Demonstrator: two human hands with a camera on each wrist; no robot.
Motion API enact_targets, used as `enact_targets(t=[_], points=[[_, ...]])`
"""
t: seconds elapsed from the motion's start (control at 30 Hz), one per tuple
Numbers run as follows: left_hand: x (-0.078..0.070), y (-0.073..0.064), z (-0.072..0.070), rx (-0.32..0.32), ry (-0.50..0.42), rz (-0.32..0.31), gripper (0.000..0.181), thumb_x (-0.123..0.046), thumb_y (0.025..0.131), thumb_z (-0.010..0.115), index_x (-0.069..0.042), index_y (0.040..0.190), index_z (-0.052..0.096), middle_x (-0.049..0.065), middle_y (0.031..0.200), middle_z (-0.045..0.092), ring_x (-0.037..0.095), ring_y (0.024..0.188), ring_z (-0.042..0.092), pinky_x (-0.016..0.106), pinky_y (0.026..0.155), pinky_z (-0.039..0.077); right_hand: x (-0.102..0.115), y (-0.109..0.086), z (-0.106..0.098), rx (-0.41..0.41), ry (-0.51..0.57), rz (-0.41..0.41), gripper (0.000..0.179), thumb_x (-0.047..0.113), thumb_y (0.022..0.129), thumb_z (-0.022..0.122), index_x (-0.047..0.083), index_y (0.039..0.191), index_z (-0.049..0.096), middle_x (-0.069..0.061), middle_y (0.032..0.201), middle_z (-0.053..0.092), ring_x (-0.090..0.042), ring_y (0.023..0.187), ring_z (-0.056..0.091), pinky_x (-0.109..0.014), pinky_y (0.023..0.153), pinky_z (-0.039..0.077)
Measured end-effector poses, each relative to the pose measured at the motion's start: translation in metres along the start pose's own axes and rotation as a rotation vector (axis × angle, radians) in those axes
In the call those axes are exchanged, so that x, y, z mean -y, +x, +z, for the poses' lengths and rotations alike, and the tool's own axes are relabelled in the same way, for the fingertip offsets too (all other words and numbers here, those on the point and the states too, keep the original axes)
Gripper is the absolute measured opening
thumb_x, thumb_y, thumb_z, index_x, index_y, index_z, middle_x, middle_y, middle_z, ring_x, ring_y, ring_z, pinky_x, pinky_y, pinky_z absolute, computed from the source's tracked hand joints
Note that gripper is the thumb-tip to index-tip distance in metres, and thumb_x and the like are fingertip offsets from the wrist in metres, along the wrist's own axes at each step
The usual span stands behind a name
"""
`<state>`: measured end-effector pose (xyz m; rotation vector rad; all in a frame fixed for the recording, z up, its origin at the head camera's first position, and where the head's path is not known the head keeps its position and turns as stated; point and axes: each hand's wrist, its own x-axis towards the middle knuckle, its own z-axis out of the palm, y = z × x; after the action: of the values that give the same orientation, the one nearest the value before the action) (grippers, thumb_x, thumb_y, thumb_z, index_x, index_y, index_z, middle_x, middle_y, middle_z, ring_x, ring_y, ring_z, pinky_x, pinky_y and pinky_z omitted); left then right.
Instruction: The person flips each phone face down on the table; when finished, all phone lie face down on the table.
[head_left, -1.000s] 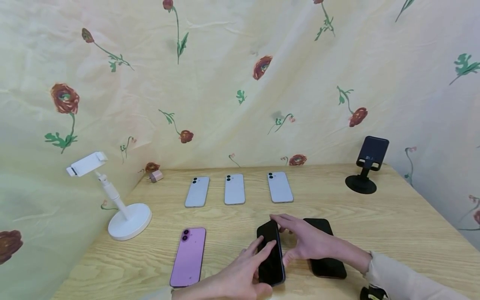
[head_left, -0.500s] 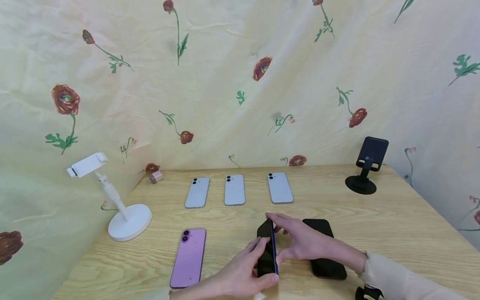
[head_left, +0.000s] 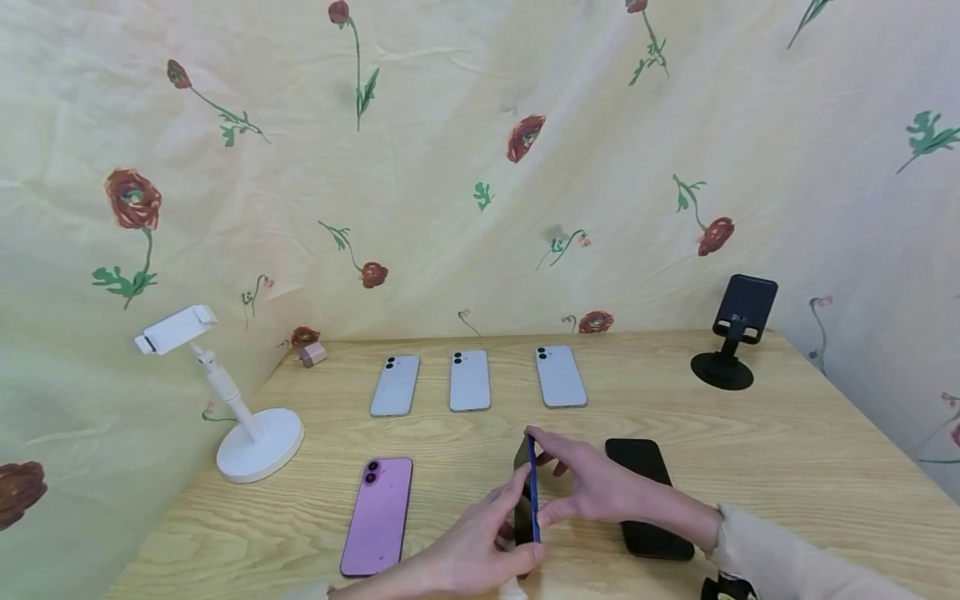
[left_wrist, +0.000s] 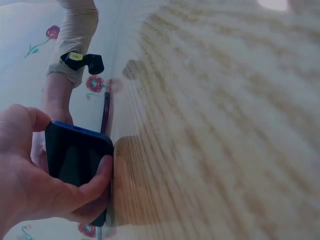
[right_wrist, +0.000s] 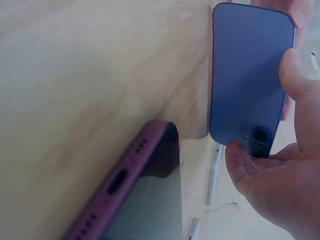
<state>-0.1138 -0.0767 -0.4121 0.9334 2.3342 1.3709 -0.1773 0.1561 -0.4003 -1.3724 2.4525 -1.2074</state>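
A blue smartphone [head_left: 534, 493] stands on its long edge on the table, tilted up between both hands. My left hand [head_left: 476, 537] grips it from the screen side, thumb at its near end and fingers against the dark screen [left_wrist: 75, 155]. From the other side my right hand [head_left: 600, 487] pinches it, fingertips at the far end by the cameras and thumb on the upper long edge. The plain blue back [right_wrist: 250, 75] with its two lenses faces right. Beneath the right forearm, a second phone [head_left: 637, 454] lies screen up.
A purple phone [head_left: 378, 517] lies back up on the left. Three pale phones, the middle one [head_left: 469, 380] among them, form a row behind. A white phone stand [head_left: 258, 442] is at left, a black stand [head_left: 722, 368] at back right, and a pink charger plug [head_left: 312, 353] at back left.
The blue phone has turned from nearly flat, screen up, onto its long edge, its right side rising. Both hands moved slightly left with it.
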Motion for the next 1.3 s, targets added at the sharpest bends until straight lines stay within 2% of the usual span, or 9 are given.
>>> enact_targets(t=[0.1, 0.2, 0.47, 0.67, 0.8, 0.9, 1.0, 1.17, 1.3], points=[[-0.001, -0.001, -0.001, -0.015, -0.018, 0.019, 0.083, -0.025, 0.097, 0.063, -0.015, 0.162, 0.013, 0.018, 0.147, 0.042, 0.005, 0.093, 0.056, 0.022, 0.080, 0.050, 0.001, 0.001, 0.003, 0.003, 0.039, 0.012, 0.102, 0.033, 0.084, 0.081, -0.018, 0.149, 0.021, -0.026, 0.132, 0.057, -0.028, 0.113, 0.059, -0.038, 0.086, 0.053], [-0.001, -0.002, -0.002, -0.015, -0.046, 0.015, 0.085, -0.021, 0.096, 0.064, -0.016, 0.162, 0.010, 0.018, 0.148, 0.042, 0.004, 0.091, 0.058, 0.022, 0.080, 0.050, 0.003, 0.002, 0.006, 0.005, 0.065, 0.027, 0.103, 0.032, 0.085, 0.080, -0.019, 0.149, 0.019, -0.024, 0.132, 0.057, -0.027, 0.114, 0.059, -0.038, 0.086, 0.053], [0.000, -0.005, -0.006, 0.018, -0.147, -0.047, 0.084, -0.017, 0.097, 0.062, -0.014, 0.162, 0.008, 0.022, 0.157, 0.029, 0.006, 0.097, 0.060, 0.024, 0.082, 0.050, -0.001, 0.002, 0.018, 0.004, 0.145, 0.084, 0.101, 0.030, 0.087, 0.078, -0.019, 0.149, 0.017, -0.018, 0.130, 0.060, -0.026, 0.112, 0.060, -0.035, 0.086, 0.053], [0.000, -0.008, -0.010, 0.039, -0.181, -0.046, 0.084, -0.016, 0.099, 0.061, -0.012, 0.162, 0.006, 0.025, 0.157, 0.029, 0.008, 0.102, 0.062, 0.024, 0.083, 0.051, -0.003, 0.003, 0.026, 0.003, 0.121, 0.052, 0.090, 0.035, 0.084, 0.079, -0.012, 0.147, 0.035, -0.012, 0.116, 0.065, -0.021, 0.100, 0.063, -0.033, 0.082, 0.053], [-0.002, -0.010, -0.012, 0.034, -0.182, -0.052, 0.085, -0.015, 0.099, 0.062, -0.011, 0.162, 0.006, 0.026, 0.155, 0.032, 0.008, 0.102, 0.063, 0.024, 0.083, 0.051, -0.003, 0.005, 0.029, -0.018, 0.091, 0.015, 0.072, 0.036, 0.083, 0.080, -0.001, 0.136, 0.050, -0.006, 0.111, 0.065, -0.019, 0.094, 0.062, -0.032, 0.078, 0.052], [-0.004, -0.011, -0.013, 0.034, -0.188, -0.065, 0.085, -0.014, 0.098, 0.062, -0.012, 0.162, 0.006, 0.026, 0.154, 0.033, 0.009, 0.102, 0.063, 0.025, 0.082, 0.052, -0.003, 0.005, 0.032, -0.026, 0.057, 0.004, 0.065, 0.037, 0.081, 0.081, 0.004, 0.131, 0.054, -0.004, 0.108, 0.063, -0.018, 0.088, 0.058, -0.031, 0.073, 0.050], [-0.004, -0.012, -0.014, 0.039, -0.183, -0.081, 0.085, -0.015, 0.099, 0.062, -0.012, 0.162, 0.005, 0.026, 0.156, 0.031, 0.009, 0.103, 0.062, 0.026, 0.086, 0.050, -0.003, 0.005, 0.033, -0.025, 0.011, 0.017, 0.077, 0.040, 0.081, 0.081, -0.003, 0.137, 0.051, -0.008, 0.115, 0.062, -0.018, 0.094, 0.057, -0.031, 0.078, 0.051], [-0.004, -0.014, -0.017, 0.048, -0.163, -0.092, 0.085, -0.015, 0.099, 0.060, -0.010, 0.162, 0.004, 0.027, 0.155, 0.030, 0.010, 0.107, 0.062, 0.027, 0.095, 0.045, 0.000, 0.005, 0.035, -0.005, -0.033, 0.078, 0.102, 0.047, 0.080, 0.080, -0.015, 0.147, 0.035, -0.025, 0.139, 0.050, -0.032, 0.124, 0.052, -0.040, 0.099, 0.047], [-0.002, -0.016, -0.019, 0.053, -0.174, -0.092, 0.085, -0.012, 0.098, 0.060, -0.009, 0.161, 0.004, 0.027, 0.152, 0.036, 0.011, 0.108, 0.062, 0.026, 0.094, 0.045, 0.003, 0.005, 0.037, 0.012, -0.037, 0.128, 0.108, 0.049, 0.079, 0.080, -0.017, 0.148, 0.029, -0.031, 0.144, 0.043, -0.041, 0.129, 0.047, -0.048, 0.101, 0.044]])
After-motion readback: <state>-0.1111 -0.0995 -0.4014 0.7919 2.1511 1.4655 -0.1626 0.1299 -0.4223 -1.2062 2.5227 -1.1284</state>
